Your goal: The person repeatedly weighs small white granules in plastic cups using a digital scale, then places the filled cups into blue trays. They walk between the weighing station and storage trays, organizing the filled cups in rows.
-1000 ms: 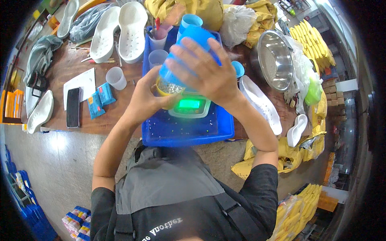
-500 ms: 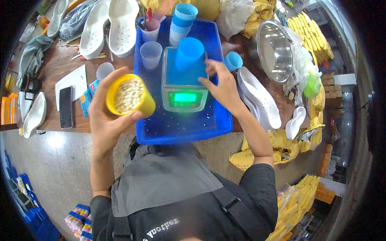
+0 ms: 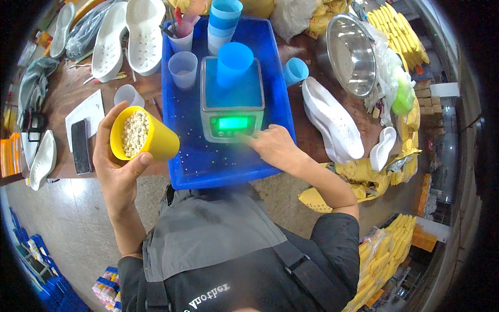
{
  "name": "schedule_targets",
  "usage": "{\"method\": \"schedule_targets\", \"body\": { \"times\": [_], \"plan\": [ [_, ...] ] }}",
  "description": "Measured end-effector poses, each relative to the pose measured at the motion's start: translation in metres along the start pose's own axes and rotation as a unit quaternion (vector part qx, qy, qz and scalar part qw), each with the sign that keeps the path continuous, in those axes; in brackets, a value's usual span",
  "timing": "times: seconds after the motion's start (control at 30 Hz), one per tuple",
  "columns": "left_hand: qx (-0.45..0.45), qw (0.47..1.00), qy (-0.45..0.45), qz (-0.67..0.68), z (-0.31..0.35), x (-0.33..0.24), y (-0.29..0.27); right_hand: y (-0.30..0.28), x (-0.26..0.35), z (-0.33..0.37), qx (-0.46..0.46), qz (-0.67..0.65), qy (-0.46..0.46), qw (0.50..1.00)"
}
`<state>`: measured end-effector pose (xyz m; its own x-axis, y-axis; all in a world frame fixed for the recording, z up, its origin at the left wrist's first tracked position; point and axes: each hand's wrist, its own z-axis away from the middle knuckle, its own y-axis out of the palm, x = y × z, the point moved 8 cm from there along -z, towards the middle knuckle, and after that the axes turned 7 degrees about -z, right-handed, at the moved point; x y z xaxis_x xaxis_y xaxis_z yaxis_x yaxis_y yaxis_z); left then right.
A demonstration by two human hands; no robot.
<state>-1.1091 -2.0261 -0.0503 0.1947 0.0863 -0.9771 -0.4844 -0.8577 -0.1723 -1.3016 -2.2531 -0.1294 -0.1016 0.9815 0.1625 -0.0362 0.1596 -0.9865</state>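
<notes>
My left hand point(image 3: 115, 174) is wrapped around a yellow plastic cup point(image 3: 162, 141), tilted with its mouth toward the left and full of cream-white pellets point(image 3: 136, 134). With nothing in its grasp, my right hand point(image 3: 278, 150) reaches a finger to the button panel at the front of a digital scale point(image 3: 209, 119). Its other fingers are bent and partly hidden. The scale's screen point(image 3: 233, 123) glows green. On the weighing plate stands a blue plastic cup point(image 3: 235, 65), whose inside I cannot see well. The scale sits in a blue tray point(image 3: 195, 179) with scattered pellets on its bottom.
Inside the tray, a translucent cup point(image 3: 182, 72), stacked cups point(image 3: 223, 31) and a cup of tools point(image 3: 181, 40) stand behind. A light-blue cup point(image 3: 296, 71), white shoe soles point(image 3: 332, 122) and a steel bowl point(image 3: 351, 57) lie right. A phone point(image 3: 80, 146) lies left.
My right hand has moved from beside the blue cup down to the scale's front panel. My left hand has shifted left with the yellow cup, which is now tipped further sideways.
</notes>
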Motion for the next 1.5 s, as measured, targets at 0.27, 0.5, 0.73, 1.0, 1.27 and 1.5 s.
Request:
{"method": "schedule_targets", "body": {
  "times": [0.27, 0.5, 0.73, 1.0, 1.27, 1.5],
  "plan": [
    [0.008, 1.0, 0.018, 0.003, 0.001, -0.003, 0.001, 0.004, 0.0, -0.005, 0.041, -0.016, 0.024, 0.999],
    [-0.003, 0.999, 0.037, 0.016, 0.0, -0.009, 0.001, -0.076, -0.039, -0.001, -0.151, -0.158, 0.066, 0.974],
    [0.019, 0.998, 0.046, 0.046, -0.005, -0.016, 0.016, -0.099, -0.072, -0.001, -0.208, -0.154, 0.159, 0.953],
    [0.047, 0.992, 0.028, 0.11, -0.018, -0.015, 0.037, -0.098, -0.094, -0.018, -0.231, -0.218, 0.169, 0.933],
    [0.031, 0.996, -0.002, 0.08, -0.019, -0.003, 0.041, -0.083, -0.107, -0.043, -0.192, -0.35, 0.164, 0.902],
    [0.059, 0.994, -0.002, 0.095, -0.028, 0.0, 0.056, -0.057, -0.112, -0.088, -0.187, -0.466, 0.148, 0.852]
  ]
}}
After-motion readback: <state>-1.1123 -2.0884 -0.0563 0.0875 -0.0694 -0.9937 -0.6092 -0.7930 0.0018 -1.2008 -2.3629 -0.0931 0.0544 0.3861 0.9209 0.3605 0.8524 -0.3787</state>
